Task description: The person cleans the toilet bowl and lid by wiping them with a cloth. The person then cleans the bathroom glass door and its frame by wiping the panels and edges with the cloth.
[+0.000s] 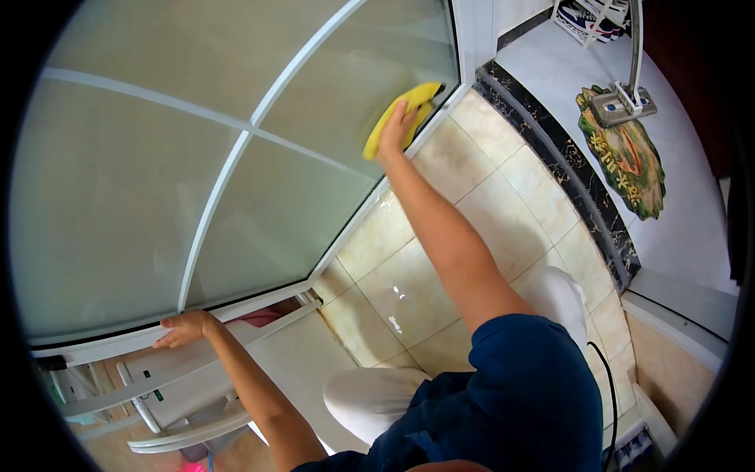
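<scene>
Yellow cloth (384, 130) is against the glass door (157, 189), held in the right hand (397, 132), and the left hand (185, 327) sits open on the door's frame (271, 300). Mat (625, 161) right of the door has yellow characters I can't make out

From here I see a yellow cloth (385, 126) at upper centre, a dark blue shirt (503, 393) at lower centre over white trousers (377, 397), cream marbled floor tiles (440, 259) mid-frame, a black threshold (578, 177) with pale veining at right, and a green-and-brown mat (625, 161) with yellow characters at upper right.
</scene>
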### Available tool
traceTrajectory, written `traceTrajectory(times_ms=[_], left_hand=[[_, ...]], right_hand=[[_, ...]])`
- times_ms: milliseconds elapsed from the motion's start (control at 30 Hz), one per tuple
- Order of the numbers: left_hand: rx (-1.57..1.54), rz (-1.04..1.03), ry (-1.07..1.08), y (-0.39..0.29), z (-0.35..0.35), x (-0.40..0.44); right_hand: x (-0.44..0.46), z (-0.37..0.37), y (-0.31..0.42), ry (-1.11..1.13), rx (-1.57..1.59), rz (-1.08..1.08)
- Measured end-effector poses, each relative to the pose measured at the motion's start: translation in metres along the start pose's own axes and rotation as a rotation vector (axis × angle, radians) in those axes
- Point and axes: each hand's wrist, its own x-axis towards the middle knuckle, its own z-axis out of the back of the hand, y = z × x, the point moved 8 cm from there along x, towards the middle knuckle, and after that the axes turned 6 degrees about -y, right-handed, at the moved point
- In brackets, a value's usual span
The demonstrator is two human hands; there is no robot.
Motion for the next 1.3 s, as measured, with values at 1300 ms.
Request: traceTrajectory(times_ms=[1300], left_hand=[[-0.076, -0.041, 0.013, 0.004, -0.003, -0.005]], right_hand=[[-0.172, 0.036, -0.151, 0.321, 0.027, -0.591]])
